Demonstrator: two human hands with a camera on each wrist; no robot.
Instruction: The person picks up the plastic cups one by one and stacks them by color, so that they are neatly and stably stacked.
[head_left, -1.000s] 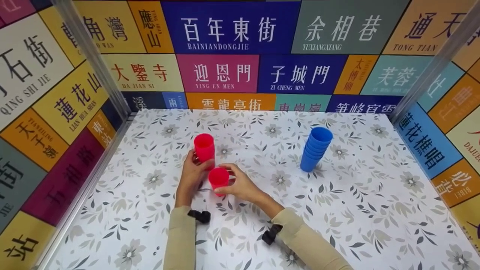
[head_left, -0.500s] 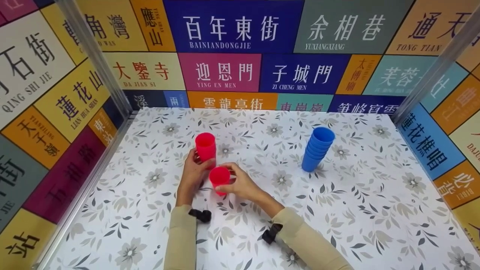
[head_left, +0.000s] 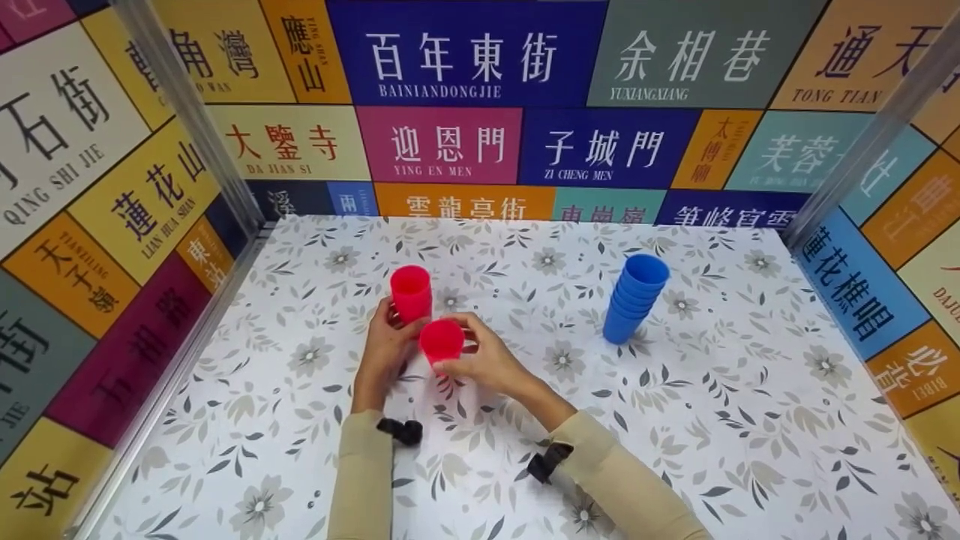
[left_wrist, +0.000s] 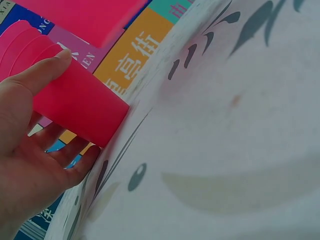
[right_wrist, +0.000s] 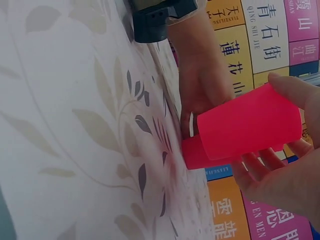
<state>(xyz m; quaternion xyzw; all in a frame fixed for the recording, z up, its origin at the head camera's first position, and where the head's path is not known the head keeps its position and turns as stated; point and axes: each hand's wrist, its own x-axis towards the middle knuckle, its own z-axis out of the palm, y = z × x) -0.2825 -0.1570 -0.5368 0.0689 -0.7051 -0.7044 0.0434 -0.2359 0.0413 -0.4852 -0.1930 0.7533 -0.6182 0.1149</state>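
Observation:
A stack of red plastic cups (head_left: 412, 304) stands upright on the floral tabletop, its nested rims showing in the left wrist view. My left hand (head_left: 384, 346) grips it low, thumb (left_wrist: 55, 65) on one side and fingers round the other. Close in front and slightly to the right, my right hand (head_left: 489, 360) holds one red cup (head_left: 442, 342) between thumb and fingers. That cup is raised off the table, mouth up, as the right wrist view shows its base (right_wrist: 205, 135) clear of the surface. It partly hides the red stack there.
A stack of blue cups (head_left: 634, 300) stands upright to the right on the table (head_left: 712, 450). Walls of coloured panels with Chinese lettering (head_left: 465, 60) enclose the back and both sides. Black wrist cameras (head_left: 401, 431) sit on both sleeves.
The right hand has lifted the single red cup upward, away from the table and nearer the red stack. My left hand and both stacks stay in place.

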